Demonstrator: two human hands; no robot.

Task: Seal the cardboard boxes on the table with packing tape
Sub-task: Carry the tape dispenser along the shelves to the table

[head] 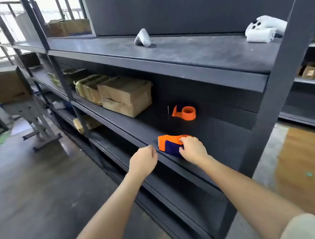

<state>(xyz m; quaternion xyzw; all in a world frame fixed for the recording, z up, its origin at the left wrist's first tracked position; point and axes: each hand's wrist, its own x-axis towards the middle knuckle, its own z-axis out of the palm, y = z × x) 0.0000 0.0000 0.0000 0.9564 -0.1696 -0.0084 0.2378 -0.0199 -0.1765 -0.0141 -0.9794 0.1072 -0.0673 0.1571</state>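
In the head view, the person stands at a dark metal shelf (222,130), and the task's tool, an orange-and-blue tape dispenser (167,144), lies close to the front edge of that shelf, roughly midway along the visible stretch. The right hand (192,150) is on it: fingers curled over its right end, thumb against the blue side, so the grip looks set. Its long axis runs nearly along the front edge, with the free orange end pointing left toward the left hand (144,158). That hand hovers just beside that end at the shelf's edge, fingers curled in on nothing that shows. The right hand is plainly the nearer one, and lifting the dispenser toward the body, clear of the edge, seems the move in hand. A second orange dispenser (186,112) sits farther back on the same shelf (apparently with no tape roll), well apart from both hands. Brown wrapped parcels (125,95) stand toward the shelf's left; no table is in view.
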